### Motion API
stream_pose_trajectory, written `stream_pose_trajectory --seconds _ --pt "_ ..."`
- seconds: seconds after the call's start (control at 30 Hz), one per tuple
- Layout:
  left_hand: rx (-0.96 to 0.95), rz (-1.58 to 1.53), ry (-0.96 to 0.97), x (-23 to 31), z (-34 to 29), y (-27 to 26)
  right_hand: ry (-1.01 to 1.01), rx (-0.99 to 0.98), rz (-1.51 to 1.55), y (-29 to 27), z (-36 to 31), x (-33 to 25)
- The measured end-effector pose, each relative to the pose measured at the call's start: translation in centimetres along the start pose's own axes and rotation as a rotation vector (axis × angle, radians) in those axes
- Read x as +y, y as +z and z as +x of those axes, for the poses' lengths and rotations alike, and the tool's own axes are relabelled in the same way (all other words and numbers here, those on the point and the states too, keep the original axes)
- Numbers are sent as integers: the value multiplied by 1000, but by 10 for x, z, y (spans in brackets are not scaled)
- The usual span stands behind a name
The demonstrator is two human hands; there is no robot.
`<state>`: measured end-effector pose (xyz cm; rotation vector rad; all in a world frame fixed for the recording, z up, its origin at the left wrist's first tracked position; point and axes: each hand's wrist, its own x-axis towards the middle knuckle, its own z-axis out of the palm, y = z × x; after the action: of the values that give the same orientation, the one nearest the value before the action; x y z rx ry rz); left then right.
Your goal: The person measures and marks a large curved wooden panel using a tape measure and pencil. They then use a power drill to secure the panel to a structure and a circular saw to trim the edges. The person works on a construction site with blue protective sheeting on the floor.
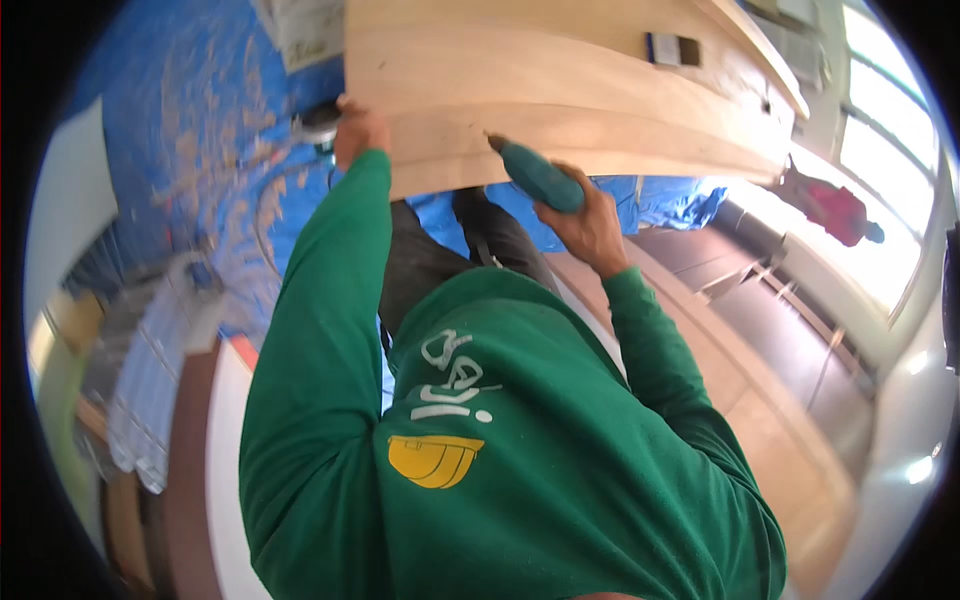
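In my right hand is a teal power drill, the fingers wrapped round its rear part. Its narrow tip points up and left over the near strip of a pale wooden panel; whether it touches the wood I cannot tell. My left hand is closed at the panel's left edge, with some fingers hidden. Right beside that hand, on its outer side, is a round dark and silvery thing, too blurred to name.
Blue sheeting with pale patches covers the floor at left. A small dark and light block lies on the panel. Long boards stretch behind me at right, near bright windows. A pink shape shows by them. Plastic-wrapped lengths lie lower left.
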<state>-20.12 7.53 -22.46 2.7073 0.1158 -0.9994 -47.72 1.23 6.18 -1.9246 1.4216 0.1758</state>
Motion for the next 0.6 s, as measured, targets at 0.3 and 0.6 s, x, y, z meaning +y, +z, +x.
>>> stream_pose_trajectory --seconds 0.3,0.6 --pt "248 -14 38 -2 -11 11 497 749 560 -153 -239 161" --pt "173 324 1435 48 -258 163 429 1312 519 -286 -267 371"
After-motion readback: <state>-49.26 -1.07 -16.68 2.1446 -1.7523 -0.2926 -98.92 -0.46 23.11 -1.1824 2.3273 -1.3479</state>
